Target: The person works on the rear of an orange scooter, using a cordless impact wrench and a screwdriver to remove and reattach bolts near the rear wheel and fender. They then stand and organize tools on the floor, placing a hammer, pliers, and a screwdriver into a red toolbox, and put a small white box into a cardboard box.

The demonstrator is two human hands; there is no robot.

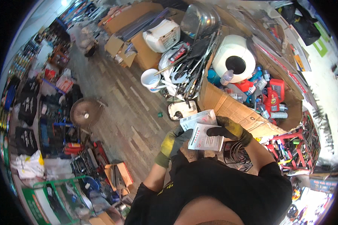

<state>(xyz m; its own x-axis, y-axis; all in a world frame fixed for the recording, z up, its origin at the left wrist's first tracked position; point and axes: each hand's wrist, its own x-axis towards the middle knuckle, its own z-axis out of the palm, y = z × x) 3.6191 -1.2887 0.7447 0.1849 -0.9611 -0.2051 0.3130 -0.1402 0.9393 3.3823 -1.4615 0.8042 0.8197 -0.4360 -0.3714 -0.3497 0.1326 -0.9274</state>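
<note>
In front of my body are two flat white packets with dark and red print. The nearer white packet (205, 138) overlaps the farther white packet (199, 117), which shows a silvery upper edge. My left hand (172, 144), in a grey and yellow work glove, closes on the left edges of the packets. My right hand (231, 129), in a similar dark and yellow glove, lays its thumb over the nearer packet's right side. Its other fingers are mostly hidden behind. How the two packets are shared between the hands I cannot tell exactly.
Beyond my hands stands a big cardboard box (234, 111) of bottles and red jugs. Left of it are a white bucket (151, 80) and a heap of metal strips. A round fan (85, 113) stands on the wood-look floor, with tools and crates along the left.
</note>
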